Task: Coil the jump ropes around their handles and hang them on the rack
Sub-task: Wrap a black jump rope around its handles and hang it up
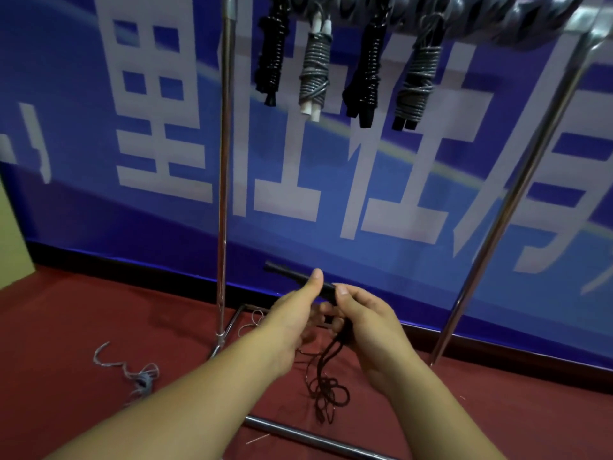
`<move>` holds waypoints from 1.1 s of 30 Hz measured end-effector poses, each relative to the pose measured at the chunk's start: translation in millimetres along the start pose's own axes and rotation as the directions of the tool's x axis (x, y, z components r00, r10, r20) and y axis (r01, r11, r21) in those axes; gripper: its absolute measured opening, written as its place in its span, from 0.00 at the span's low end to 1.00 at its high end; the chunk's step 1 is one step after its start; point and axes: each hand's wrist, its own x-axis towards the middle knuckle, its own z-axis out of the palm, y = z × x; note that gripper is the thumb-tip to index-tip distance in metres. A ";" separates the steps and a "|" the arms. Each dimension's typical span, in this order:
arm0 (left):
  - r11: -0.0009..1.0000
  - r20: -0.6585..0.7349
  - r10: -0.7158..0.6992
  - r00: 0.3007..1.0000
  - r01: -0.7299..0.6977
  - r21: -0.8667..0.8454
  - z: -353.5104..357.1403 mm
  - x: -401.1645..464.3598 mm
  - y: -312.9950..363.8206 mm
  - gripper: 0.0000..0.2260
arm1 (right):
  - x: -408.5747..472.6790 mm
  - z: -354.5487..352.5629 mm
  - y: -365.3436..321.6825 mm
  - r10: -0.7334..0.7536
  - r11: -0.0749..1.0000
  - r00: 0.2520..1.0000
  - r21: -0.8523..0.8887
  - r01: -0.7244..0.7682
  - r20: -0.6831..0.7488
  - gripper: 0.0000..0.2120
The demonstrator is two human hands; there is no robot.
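Note:
My left hand (298, 310) grips the black handles (288, 275) of a jump rope, which point up and to the left. Close beside it, my right hand (361, 317) pinches the black rope (326, 383) just below the handles. The cord hangs down from there into a loose tangle on the red floor. Above, several coiled jump ropes hang from the metal rack's top bar (577, 18): black ones (272, 58) and grey ones (315, 74) side by side.
A loose grey rope (139, 376) lies on the red carpet at the left. The rack's chrome uprights (223, 194) and its base bar (298, 433) stand in front of me. A blue banner with white characters (398, 194) covers the wall behind.

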 end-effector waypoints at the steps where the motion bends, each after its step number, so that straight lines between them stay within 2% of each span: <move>1: 0.999 -0.031 0.034 0.999 -0.035 -0.038 -2.0 1.0 2.5 0.23 | -1.4 3.2 -0.9 -0.016 0.999 1.000 -0.040 0.017 0.021 0.11; 4: 0.979 -0.095 0.139 0.986 -0.151 -0.138 -9.3 -2.5 9.7 0.13 | -2.7 10.1 -4.3 -0.009 0.995 0.998 -0.096 0.015 0.058 0.19; 8: 0.958 -0.089 0.220 0.972 -0.232 -0.168 -17.3 -7.7 13.7 0.10 | -7.3 14.2 -5.4 -0.032 0.983 0.994 -0.177 0.050 0.102 0.18; 12: 0.965 -0.027 0.227 0.974 -0.229 -0.132 -19.2 -13.7 15.0 0.10 | -6.0 11.1 -2.0 -0.095 0.967 0.991 -0.230 0.113 0.092 0.15; 16: 0.978 0.023 0.197 0.980 -0.195 -0.073 -15.8 -13.9 11.2 0.09 | -9.2 7.0 -1.7 -0.116 0.938 0.980 -0.306 0.162 0.164 0.15; 20: 0.988 0.056 0.148 0.987 -0.146 -0.048 -13.2 -12.3 9.6 0.12 | -10.2 3.8 -1.5 -0.105 0.927 0.977 -0.336 0.164 0.187 0.15; 23: 0.987 0.067 0.150 0.986 -0.146 -0.062 -11.7 -11.8 9.1 0.11 | -9.5 0.0 -2.5 -0.095 0.922 0.981 -0.357 0.151 0.171 0.15; 30: 0.985 0.084 0.159 0.984 -0.152 -0.087 -12.9 -7.2 6.5 0.07 | -1.7 -6.3 2.4 -0.013 0.792 0.991 -0.603 0.094 0.136 0.27; 33: 0.982 0.055 0.164 0.985 -0.157 -0.104 -12.7 -4.9 5.9 0.07 | 4.3 -14.8 2.3 0.115 0.711 0.982 -0.703 0.024 0.150 0.33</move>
